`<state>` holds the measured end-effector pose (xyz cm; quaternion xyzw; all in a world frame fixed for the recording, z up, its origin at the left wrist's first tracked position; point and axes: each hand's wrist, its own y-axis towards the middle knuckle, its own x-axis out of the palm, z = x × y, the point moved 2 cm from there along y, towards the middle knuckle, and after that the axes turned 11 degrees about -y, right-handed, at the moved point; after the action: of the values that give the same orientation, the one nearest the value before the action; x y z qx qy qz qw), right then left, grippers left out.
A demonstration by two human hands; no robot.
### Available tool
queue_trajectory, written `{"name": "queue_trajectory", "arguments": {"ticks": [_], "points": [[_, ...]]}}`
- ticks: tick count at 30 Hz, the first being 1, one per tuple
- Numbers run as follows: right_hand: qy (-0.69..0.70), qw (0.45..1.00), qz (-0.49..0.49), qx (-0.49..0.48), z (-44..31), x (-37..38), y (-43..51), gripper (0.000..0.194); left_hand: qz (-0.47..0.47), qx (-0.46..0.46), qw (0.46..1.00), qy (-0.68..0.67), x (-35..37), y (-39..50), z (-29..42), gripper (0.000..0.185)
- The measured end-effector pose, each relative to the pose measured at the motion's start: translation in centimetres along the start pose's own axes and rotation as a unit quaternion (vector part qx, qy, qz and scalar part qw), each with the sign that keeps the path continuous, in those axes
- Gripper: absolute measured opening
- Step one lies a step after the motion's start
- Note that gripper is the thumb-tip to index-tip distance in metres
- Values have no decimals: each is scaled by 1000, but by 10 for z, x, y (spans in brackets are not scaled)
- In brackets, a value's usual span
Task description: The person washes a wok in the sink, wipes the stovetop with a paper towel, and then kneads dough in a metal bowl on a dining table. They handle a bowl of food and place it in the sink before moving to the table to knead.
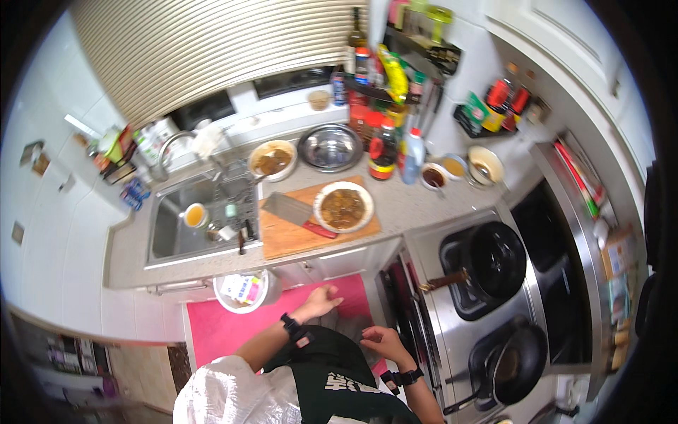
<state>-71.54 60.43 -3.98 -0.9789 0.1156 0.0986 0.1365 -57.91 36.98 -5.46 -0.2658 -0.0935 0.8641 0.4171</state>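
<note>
My left hand (320, 303) hangs in front of the counter, thumb apart from the fingers and nothing in it. Lower and nearer the stove, my right hand (382, 343) is empty too, its fingers loosely bent. Before me, a wooden cutting board (280, 241) lies on the counter. On it stand a white bowl of brown, saucy food (343, 207) and a cleaver (291, 210) with a red handle, lying flat against the bowl's left side. A black wok (495, 262) with a wooden handle sits on the far burner, and a black frying pan (513, 365) on the near one.
A steel sink (175, 233) at left holds a cup of yellowish liquid (195, 215) and small items. Behind the board are a bowl with brown food (273, 160), a steel basin (330, 147) and sauce bottles (383, 151). A white bin (248, 297) stands below the counter's edge.
</note>
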Motion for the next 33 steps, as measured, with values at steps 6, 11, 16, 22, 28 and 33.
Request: {"name": "queue_trajectory", "arguments": {"ticks": [6, 11, 16, 22, 28, 33], "points": [[-170, 983, -26, -61, -87, 53, 90, 21, 178, -112, 969, -128, -103, -73, -104, 47], [-205, 909, -113, -346, -231, 122, 179, 58, 233, -49, 938, -250, -159, -80, -145, 40], [-238, 909, -47, -338, -328, 197, 332, 81, 285, -39, 905, -313, -265, -97, -190, 32], [154, 986, 67, -1, -346, 266, 579, 87, 296, -37, 851, -432, -350, -123, -227, 27], [353, 934, -23, 53, -373, 280, 653, 48, 258, -61, 790, -553, -383, -136, -210, 24], [322, 942, -70, -64, -415, 281, 552, 37, 195, -23, 772, -604, -402, -114, -196, 27]]}}
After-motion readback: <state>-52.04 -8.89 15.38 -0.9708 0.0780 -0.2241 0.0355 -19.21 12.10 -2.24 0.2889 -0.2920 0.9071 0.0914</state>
